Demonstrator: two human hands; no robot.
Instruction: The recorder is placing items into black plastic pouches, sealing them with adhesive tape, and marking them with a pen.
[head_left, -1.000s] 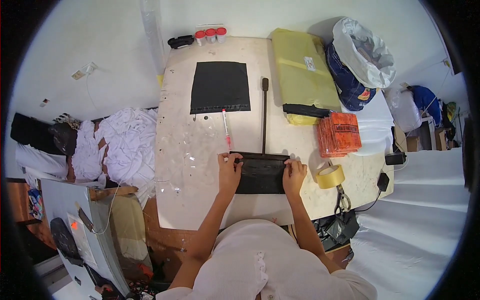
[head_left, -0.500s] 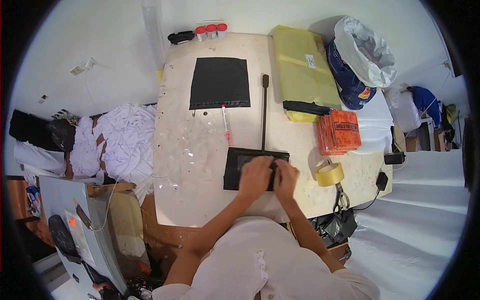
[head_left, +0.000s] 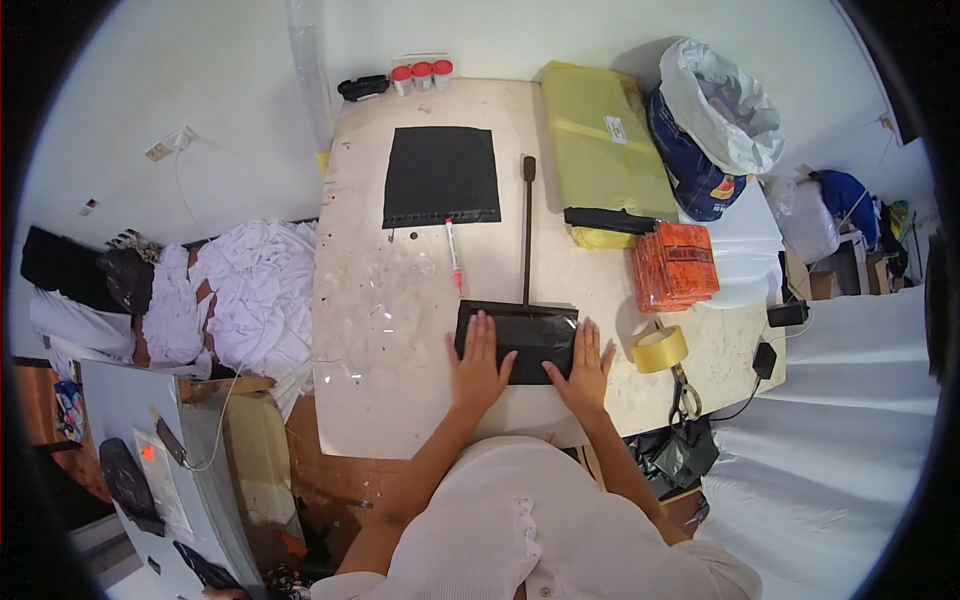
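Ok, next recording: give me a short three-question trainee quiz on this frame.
1. True or false: both hands lie flat on the black packet.
2. Which thing lies just right of the right hand? A) tape roll B) red-capped jars C) pen
3. What lies farther up the table, beyond the pen?

Key: 1 true, with the left hand on its left part; 2 A; 3 a flat black sheet.

tape roll (head_left: 660, 349), scissors (head_left: 685, 396), 3 red-capped jars (head_left: 421, 75)
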